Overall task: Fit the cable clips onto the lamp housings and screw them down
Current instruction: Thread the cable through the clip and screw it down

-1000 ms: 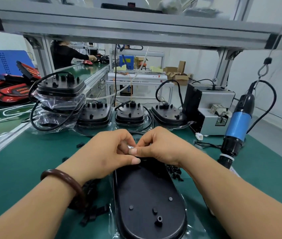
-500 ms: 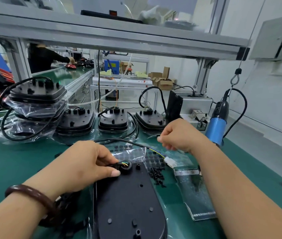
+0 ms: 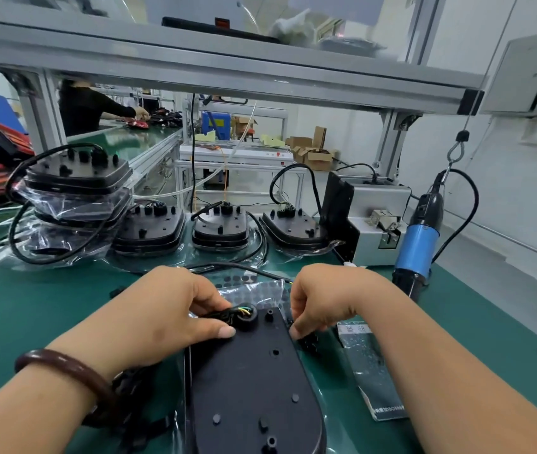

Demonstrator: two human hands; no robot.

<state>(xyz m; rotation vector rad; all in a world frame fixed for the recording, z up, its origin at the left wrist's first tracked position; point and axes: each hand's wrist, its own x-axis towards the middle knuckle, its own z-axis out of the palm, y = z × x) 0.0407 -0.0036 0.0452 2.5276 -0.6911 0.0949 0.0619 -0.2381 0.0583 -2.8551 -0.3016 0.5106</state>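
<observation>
On the counter (image 3: 47, 319), the left hand (image 3: 169, 317) pinches the cable (image 3: 228, 313) at the lamp housing (image 3: 254, 388)'s far end. The right hand (image 3: 323, 299) bunches its fingers over loose clips (image 3: 309, 345), hold unclear; nothing looks screwed down yet.

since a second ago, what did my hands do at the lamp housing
The right hand parted from the left hand and dropped to the small black loose parts beside the black oval lamp housing. The left hand stayed at its top, holding the black cable grommet.

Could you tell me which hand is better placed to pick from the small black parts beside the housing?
The right hand: its fingers reach the small black parts; the left hand holds the cable on the housing.
</observation>
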